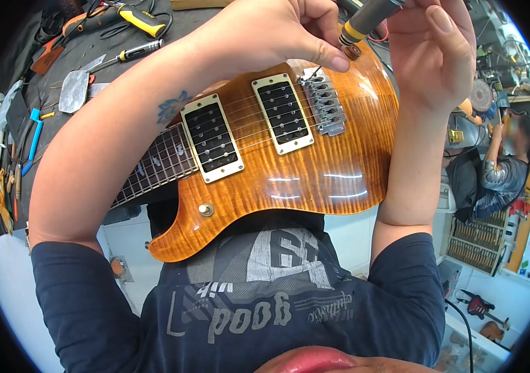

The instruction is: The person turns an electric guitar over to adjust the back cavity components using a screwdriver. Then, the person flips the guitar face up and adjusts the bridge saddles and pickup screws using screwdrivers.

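Note:
An amber flame-top electric guitar lies across the person's lap and the bench edge. My left hand is over its far side, thumb and fingers pinched together beside the metal bridge and a brown knob; what they grip is hard to make out. A dark-handled tool with a yellow band slants between both hands, its lower end by the knob. My right hand is at the tool's upper end, palm showing, with some fingers hidden or cut off by the frame.
Screwdrivers, a yellow-handled tool, a blue tool and pliers lie on the dark bench at the left. Another person is at the right, near a rack and hanging guitars.

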Motion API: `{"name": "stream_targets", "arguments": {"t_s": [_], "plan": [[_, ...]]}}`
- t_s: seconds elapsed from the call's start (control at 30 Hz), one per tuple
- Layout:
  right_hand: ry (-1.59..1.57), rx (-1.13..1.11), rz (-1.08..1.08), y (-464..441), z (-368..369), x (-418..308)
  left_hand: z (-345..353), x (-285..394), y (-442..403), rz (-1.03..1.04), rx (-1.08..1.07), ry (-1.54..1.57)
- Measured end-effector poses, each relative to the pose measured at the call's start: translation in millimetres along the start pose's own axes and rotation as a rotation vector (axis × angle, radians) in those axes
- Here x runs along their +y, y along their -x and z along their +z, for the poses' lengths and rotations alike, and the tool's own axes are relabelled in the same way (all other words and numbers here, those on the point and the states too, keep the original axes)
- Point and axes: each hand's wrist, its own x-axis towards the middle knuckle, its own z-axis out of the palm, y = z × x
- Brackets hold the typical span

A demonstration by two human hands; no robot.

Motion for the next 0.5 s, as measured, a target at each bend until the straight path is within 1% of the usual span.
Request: {"name": "stream_targets", "arguments": {"t_s": [0.07, 0.2, 0.3, 0.4, 0.5], "plan": [[-0.037, -0.042, -0.013, -1, -9, 6, -2, 3, 0, 0.002, -0.018, 0.009], [-0.132, -0.191, 0.032, -5, -21, 2, 0, -2, 1, 0.022, -0.013, 0.052], [-0.053, -0.151, 0.016, -6, -26, 7, 0, 4, 1, -0.081, -0.008, 0.012], [-0.060, -0.140, 0.017, -7, -32, 11, -1, 1, 4, 0.038, -0.094, 0.052], [-0.149, -0.166, 0.026, -5, -26, 11, -6, 12, 3, -0.011, -0.193, -0.031]]}}
